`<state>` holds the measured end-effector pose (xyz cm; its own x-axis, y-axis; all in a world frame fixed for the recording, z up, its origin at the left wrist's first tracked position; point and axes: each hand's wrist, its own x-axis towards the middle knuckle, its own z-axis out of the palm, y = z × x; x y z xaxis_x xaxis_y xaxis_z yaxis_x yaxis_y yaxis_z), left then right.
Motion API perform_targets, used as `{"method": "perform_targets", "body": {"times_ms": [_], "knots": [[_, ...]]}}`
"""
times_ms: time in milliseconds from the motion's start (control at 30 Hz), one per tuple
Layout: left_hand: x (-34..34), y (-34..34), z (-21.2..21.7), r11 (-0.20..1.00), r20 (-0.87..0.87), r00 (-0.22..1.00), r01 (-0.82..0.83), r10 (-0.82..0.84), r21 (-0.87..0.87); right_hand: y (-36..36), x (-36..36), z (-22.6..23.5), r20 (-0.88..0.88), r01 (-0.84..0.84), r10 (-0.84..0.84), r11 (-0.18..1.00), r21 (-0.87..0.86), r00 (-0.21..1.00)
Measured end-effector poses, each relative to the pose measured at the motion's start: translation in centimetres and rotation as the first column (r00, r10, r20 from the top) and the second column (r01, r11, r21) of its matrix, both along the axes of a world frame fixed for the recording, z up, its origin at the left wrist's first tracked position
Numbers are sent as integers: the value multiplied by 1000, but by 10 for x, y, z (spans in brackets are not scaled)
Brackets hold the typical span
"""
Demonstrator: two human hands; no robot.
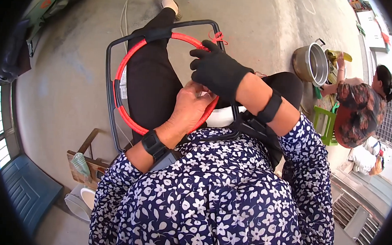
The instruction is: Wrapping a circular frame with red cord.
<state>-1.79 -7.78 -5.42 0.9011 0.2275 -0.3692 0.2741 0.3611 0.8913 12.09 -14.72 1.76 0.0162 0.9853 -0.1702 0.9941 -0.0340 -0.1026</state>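
Note:
A black rounded-square tube frame (192,22) rests across my lap. Inside it sits a ring (185,37) wrapped in red cord, with black bands at several spots. My left hand (190,102), bare, has its fingers pinched at the right part of the ring; the fingertips are partly under the other hand. Just above, my right hand (218,70) wears a black glove, fingers curled over the ring's upper right; what they grip is hidden. Loose red strands (218,37) hang in a tuft at the frame's far right corner.
At the right, another person (361,106) bends beside a large metal pot (303,64) and a green plastic stool (323,124). A wooden bench (80,174) with a striped cloth stands at the left, near a blue panelled piece (28,191). A pale cord crosses the concrete floor.

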Motion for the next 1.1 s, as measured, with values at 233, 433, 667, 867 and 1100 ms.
{"method": "perform_targets", "body": {"times_ms": [233,433,667,867,1100], "knots": [[6,8,24,980,-102,982,141,-156,-141,-25,8,5,-351,302,-158,863,406,923],[5,12,12,794,-41,978,141,-204,-591,-79,-13,30,-684,466,-215,861,203,697],[9,6,28,831,-152,980,23,-129,-556,-75,-40,33,-186,351,-305,883,312,934],[7,7,21,695,-54,995,17,-80,-718,-97,-50,49,-793,712,-478,698,-80,379],[3,10,22,670,-27,993,56,-113,-740,-82,-49,33,-203,276,-213,889,366,956]]}}
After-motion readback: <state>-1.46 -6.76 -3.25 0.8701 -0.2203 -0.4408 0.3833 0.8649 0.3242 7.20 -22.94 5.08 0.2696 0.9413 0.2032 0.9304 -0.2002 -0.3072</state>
